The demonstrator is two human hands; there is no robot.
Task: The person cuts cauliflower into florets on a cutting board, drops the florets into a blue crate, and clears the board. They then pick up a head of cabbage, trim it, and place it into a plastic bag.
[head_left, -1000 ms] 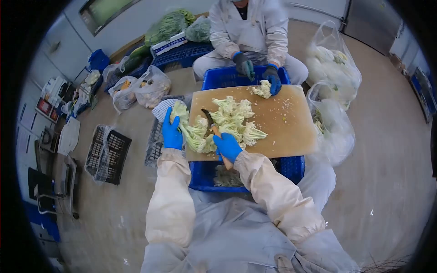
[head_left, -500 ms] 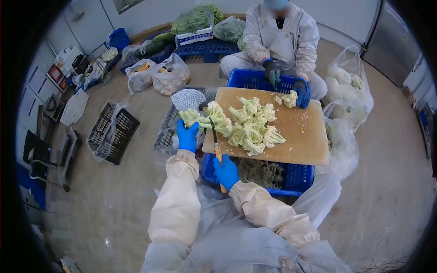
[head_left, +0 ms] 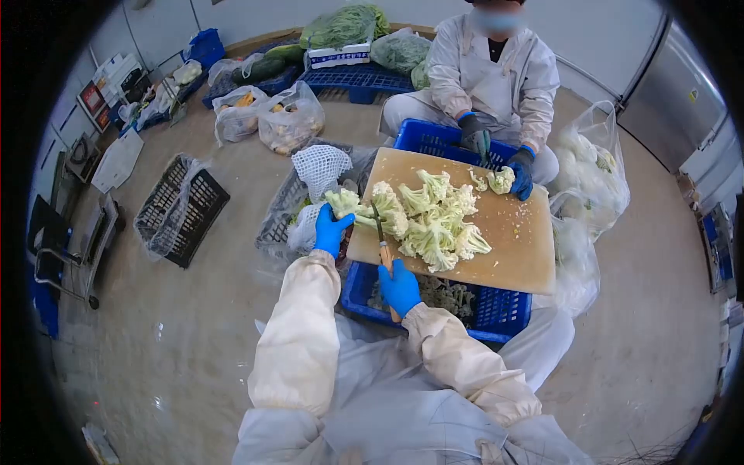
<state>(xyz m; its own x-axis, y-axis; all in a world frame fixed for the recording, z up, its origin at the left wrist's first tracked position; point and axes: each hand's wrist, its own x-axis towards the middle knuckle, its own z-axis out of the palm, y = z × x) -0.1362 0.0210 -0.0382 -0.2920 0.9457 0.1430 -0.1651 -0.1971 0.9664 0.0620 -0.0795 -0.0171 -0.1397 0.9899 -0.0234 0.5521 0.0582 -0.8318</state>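
Left hand (head_left: 333, 231) grips a cauliflower piece (head_left: 343, 203), right hand (head_left: 400, 287) clasps a knife (head_left: 380, 236), beside heaped florets (head_left: 438, 221) crowding the cutting board (head_left: 519, 256).

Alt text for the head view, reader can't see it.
Person's blue-gloved right hand grips a wooden-handled knife over a tan wooden cutting board set on a blue plastic crate; the blue-gloved left hand holds a pale green cauliflower piece at the board's edge. Cut florets pile mid-board; a seated co-worker opposite holds another piece.
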